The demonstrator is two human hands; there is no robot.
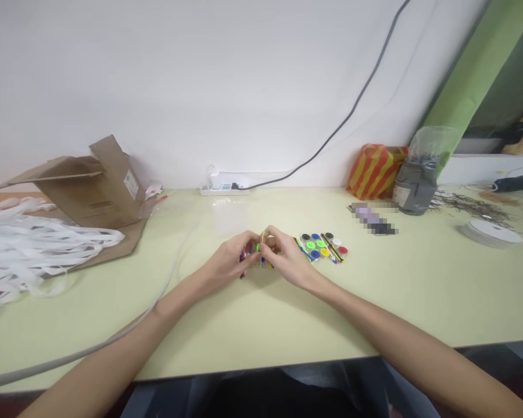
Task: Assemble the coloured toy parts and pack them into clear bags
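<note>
My left hand and my right hand meet over the middle of the table, fingers closed in pinches. Between their fingertips a thin yellow-green strip stands upright. A small bright green piece shows beside it, partly covered by the fingers. Under and behind the hands lie more small coloured pieces, mostly hidden; red and blue bits peek out by my left fingers. Just right of my right hand sits a group of small round discs in several colours, among them a yellow disc, with thin coloured sticks alongside.
An open cardboard box and a heap of white ribbon fill the left. A grey cable crosses my left forearm. Along the back are a power strip, a striped bag and a phone. A white spool lies right.
</note>
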